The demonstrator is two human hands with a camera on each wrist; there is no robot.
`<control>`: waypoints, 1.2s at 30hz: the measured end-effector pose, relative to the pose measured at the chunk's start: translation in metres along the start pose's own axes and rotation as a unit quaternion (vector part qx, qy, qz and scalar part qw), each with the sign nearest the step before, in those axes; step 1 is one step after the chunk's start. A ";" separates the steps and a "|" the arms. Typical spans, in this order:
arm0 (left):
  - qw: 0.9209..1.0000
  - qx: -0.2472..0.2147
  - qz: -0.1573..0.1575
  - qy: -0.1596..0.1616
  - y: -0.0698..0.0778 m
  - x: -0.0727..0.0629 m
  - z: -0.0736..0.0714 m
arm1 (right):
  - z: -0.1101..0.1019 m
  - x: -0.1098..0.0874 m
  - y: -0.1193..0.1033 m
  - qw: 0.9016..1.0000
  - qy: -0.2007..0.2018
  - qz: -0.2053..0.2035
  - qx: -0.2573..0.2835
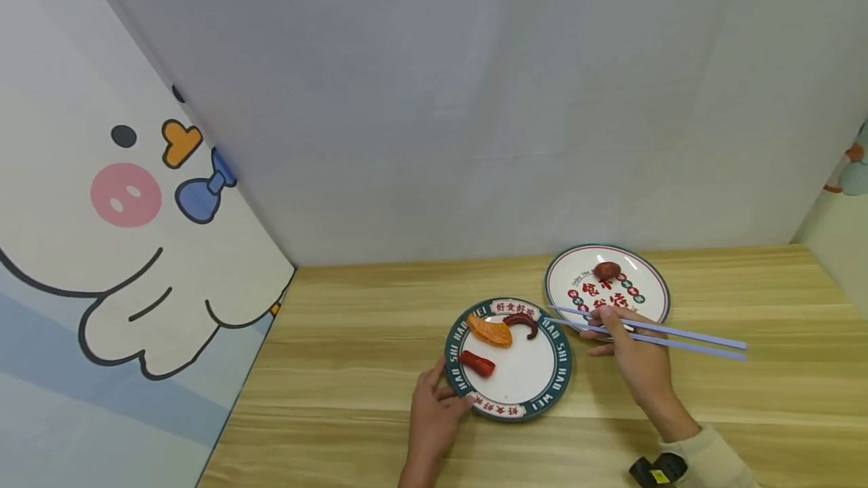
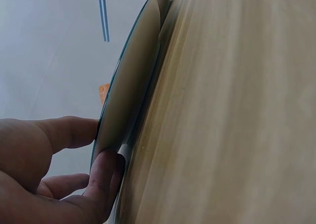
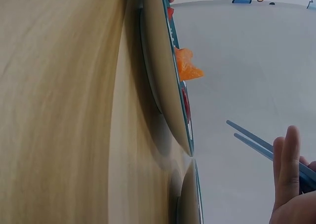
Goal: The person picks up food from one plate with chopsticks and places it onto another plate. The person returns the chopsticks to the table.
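Observation:
My left hand (image 1: 436,414) grips the near-left rim of a green-rimmed plate (image 1: 559,375), thumb above and fingers beneath in the left wrist view. On that plate lie an orange salmon-like slice (image 1: 490,331), a curled dark-red tentacle (image 1: 522,321) and a short red stick-shaped piece (image 1: 478,364). My right hand (image 1: 640,367) holds a pair of pale blue chopsticks (image 1: 698,337) over the near side of a second white plate (image 1: 559,277). Their tips point left, apart from the food, in the right wrist view. A reddish-brown lump (image 1: 606,271) sits on this second plate.
Both plates stand on a wood-grain table (image 1: 339,367), the second one farther back and to the right, close against the green-rimmed one. A pale curtain-like wall (image 1: 475,111) rises behind the table. At left is a panel with a cartoon figure (image 1: 125,194).

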State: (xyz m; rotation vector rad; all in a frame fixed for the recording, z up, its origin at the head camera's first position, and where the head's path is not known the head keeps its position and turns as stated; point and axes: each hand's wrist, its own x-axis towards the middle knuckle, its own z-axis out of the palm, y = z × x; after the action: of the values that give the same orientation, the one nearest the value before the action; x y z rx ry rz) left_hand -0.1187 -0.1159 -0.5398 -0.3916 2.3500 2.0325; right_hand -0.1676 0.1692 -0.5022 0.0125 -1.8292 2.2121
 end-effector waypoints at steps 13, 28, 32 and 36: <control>1.000 0.001 -0.001 0.002 0.002 -0.001 0.001 | 0.007 0.000 0.004 1.000 0.006 0.012 -0.018; 1.000 -0.001 0.000 -0.001 0.002 -0.002 0.000 | 0.015 -0.002 0.010 0.998 -0.019 0.032 -0.052; 1.000 0.001 -0.002 0.000 0.002 -0.001 0.000 | 0.016 -0.002 0.012 0.997 -0.027 0.035 -0.062; 1.000 0.005 -0.008 0.002 0.002 -0.001 0.000 | 0.018 -0.002 0.013 0.997 -0.027 0.034 -0.064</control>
State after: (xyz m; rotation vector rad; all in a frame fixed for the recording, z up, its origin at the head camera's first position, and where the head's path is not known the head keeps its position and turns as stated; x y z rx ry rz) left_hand -0.1183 -0.1152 -0.5377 -0.4143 2.3511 2.0140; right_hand -0.1718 0.1492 -0.5112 -0.0151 -2.0269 2.1530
